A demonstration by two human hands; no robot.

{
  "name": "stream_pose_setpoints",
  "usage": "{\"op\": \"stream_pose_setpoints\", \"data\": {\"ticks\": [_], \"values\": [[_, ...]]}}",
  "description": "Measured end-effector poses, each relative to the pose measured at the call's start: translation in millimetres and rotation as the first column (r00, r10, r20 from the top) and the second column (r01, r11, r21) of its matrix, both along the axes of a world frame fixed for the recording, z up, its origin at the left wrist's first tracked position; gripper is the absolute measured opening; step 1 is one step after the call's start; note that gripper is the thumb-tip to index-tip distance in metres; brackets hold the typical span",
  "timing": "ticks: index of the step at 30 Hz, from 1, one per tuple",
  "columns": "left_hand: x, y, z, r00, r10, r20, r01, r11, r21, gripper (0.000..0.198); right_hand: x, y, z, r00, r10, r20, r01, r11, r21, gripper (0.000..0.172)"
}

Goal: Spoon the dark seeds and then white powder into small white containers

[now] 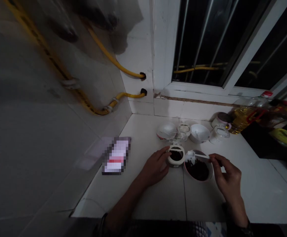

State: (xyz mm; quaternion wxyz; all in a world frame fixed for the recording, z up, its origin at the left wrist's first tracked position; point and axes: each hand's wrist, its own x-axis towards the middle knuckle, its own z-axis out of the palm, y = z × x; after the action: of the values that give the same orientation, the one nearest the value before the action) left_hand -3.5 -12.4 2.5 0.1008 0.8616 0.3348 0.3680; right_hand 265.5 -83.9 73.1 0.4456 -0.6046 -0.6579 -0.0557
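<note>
On the table [254, 194], three bowls [203, 133] are counted: two toward the back edge, one nearer the front edge. One left hand [155, 167], one right hand [227, 176], one spoon [202, 156] and one white-rimmed jar [176, 162] are seen. One phone [116, 156] is set by the left edge. Clear jars [184, 130] along the back edge and bottles [240, 119] toward the right cannot be counted exactly.

Free counter [137, 148] separates phone [117, 156] from left hand [156, 166]; bowls [199, 133] obstruct behind.
</note>
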Motion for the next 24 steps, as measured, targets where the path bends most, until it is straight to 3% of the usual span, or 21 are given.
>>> {"op": "stream_pose_setpoints", "data": {"ticks": [3,6,10,15,20,24], "values": [[0,0,0.2,1.000,0.006,0.001,-0.006,1.000,0.010,0.049,23,0,-6.9,0.997,-0.057,0.060,0.065,0.989,-0.134,0.025],[0,1,-0.6,1.000,-0.003,0.006,0.003,1.000,0.018,0.049,37,2,-13.2,0.973,-0.095,0.212,0.133,0.976,-0.173,0.027],[0,1,-1.0,1.000,0.000,0.002,0.000,1.000,0.016,0.050,32,6,-16.8,0.955,-0.083,0.285,0.149,0.964,-0.220,0.029],[0,0,0.2,1.000,-0.003,0.003,0.003,1.000,0.021,0.048,9,10,-19.4,0.999,0.038,-0.007,-0.038,0.905,-0.423,0.027],[0,1,1.1,1.000,0.004,-0.003,-0.004,0.999,0.038,0.048,9,10,-17.5,0.947,-0.081,-0.311,-0.076,0.884,-0.462,0.031],[0,1,0.1,1.000,0.001,0.003,-0.001,0.999,0.041,0.048,16,8,-14.4,0.893,-0.142,-0.426,-0.067,0.896,-0.439,0.032]]}}
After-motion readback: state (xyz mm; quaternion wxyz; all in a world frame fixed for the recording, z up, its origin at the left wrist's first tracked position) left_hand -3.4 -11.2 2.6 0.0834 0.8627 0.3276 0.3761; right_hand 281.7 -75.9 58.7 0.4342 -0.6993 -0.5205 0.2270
